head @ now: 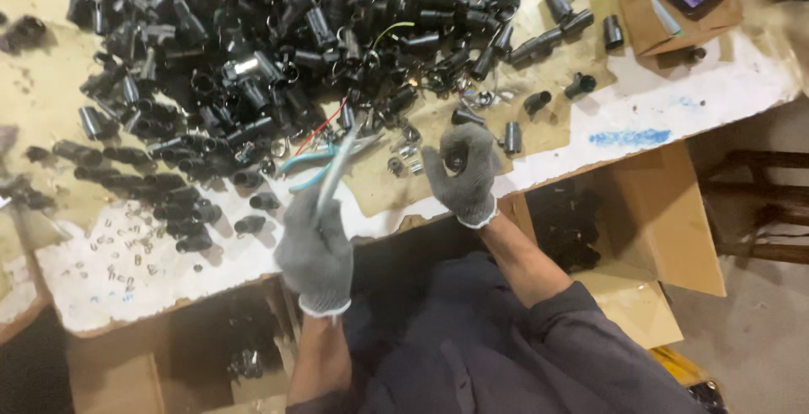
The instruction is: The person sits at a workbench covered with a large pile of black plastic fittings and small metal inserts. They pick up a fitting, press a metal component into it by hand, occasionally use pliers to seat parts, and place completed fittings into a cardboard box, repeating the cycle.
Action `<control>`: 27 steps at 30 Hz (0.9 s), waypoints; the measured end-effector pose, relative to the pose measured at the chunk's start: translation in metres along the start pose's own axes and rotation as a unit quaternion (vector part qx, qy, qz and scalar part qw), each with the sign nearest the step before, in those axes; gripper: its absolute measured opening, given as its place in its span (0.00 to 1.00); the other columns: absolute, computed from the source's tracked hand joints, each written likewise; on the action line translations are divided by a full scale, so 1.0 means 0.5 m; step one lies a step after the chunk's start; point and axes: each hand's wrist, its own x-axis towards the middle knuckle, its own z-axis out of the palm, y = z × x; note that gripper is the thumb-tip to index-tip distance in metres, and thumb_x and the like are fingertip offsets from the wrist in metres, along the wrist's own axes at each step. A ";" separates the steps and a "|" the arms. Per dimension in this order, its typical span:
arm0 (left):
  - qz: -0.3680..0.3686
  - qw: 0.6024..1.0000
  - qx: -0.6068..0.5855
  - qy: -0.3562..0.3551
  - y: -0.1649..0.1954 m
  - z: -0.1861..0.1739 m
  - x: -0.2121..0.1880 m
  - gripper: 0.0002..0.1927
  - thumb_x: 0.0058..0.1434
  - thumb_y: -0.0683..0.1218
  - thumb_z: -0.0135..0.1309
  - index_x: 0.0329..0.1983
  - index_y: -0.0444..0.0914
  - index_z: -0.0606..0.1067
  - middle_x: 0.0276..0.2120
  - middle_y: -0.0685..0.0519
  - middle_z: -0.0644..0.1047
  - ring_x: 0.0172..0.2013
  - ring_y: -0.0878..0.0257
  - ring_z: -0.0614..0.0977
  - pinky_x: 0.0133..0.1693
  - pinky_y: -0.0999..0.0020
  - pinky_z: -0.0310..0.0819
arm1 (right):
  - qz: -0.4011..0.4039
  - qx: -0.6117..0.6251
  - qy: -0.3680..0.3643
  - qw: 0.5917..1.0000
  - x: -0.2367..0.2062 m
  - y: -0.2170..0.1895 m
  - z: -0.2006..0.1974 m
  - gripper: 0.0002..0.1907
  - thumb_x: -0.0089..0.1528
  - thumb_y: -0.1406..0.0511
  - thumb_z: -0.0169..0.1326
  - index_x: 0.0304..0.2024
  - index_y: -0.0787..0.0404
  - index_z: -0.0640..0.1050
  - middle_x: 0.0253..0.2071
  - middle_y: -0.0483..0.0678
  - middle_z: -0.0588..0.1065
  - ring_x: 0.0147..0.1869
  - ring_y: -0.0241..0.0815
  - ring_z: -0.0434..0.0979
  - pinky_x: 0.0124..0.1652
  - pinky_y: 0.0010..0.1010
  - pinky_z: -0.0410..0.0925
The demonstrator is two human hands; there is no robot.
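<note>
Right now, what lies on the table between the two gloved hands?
In the head view, between the left hand and the right hand lie a brown cardboard sheet and small metal rings; teal-handled pliers rest just beyond.

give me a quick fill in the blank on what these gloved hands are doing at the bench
1. The left hand holds teal-handled ____.
2. The right hand holds one small ____ part.
3. Both hands wear grey knit ____.
4. Under the white table stand open ____ boxes.

Missing words: pliers; black; gloves; cardboard
</note>
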 end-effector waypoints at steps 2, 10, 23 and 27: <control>0.011 1.000 -0.022 0.002 0.025 -0.038 0.001 0.12 0.73 0.41 0.58 0.57 0.34 0.75 0.45 0.41 0.81 0.41 0.48 0.86 0.43 0.59 0.81 | -0.033 -0.032 0.010 0.999 -0.002 0.005 0.005 0.14 0.63 0.73 0.66 0.42 0.61 0.71 0.33 0.43 0.72 0.30 0.34 0.70 0.32 0.28 0.66; 0.131 0.979 -0.072 -0.140 0.115 -0.068 0.033 0.12 0.64 0.43 0.66 0.48 0.35 0.79 0.29 0.49 0.79 0.24 0.58 0.79 0.28 0.62 0.72 | -0.112 -0.043 -0.004 0.993 -0.008 0.002 -0.012 0.18 0.58 0.72 0.69 0.37 0.60 0.69 0.32 0.50 0.70 0.36 0.50 0.74 0.39 0.36 0.69; 0.102 0.978 -0.043 -0.175 0.147 -0.049 0.023 0.12 0.65 0.47 0.66 0.47 0.37 0.80 0.29 0.50 0.80 0.24 0.58 0.80 0.27 0.63 0.72 | -0.194 -0.031 0.027 0.980 -0.012 0.003 -0.010 0.16 0.58 0.73 0.68 0.37 0.62 0.70 0.31 0.52 0.72 0.35 0.51 0.75 0.40 0.40 0.70; 0.106 0.978 -0.011 -0.179 0.153 -0.054 0.017 0.12 0.63 0.48 0.67 0.45 0.38 0.81 0.22 0.52 0.75 0.20 0.57 0.76 0.23 0.61 0.68 | -0.188 -0.029 0.018 0.982 -0.015 0.000 -0.012 0.17 0.60 0.72 0.67 0.38 0.61 0.69 0.30 0.50 0.71 0.36 0.52 0.75 0.43 0.42 0.71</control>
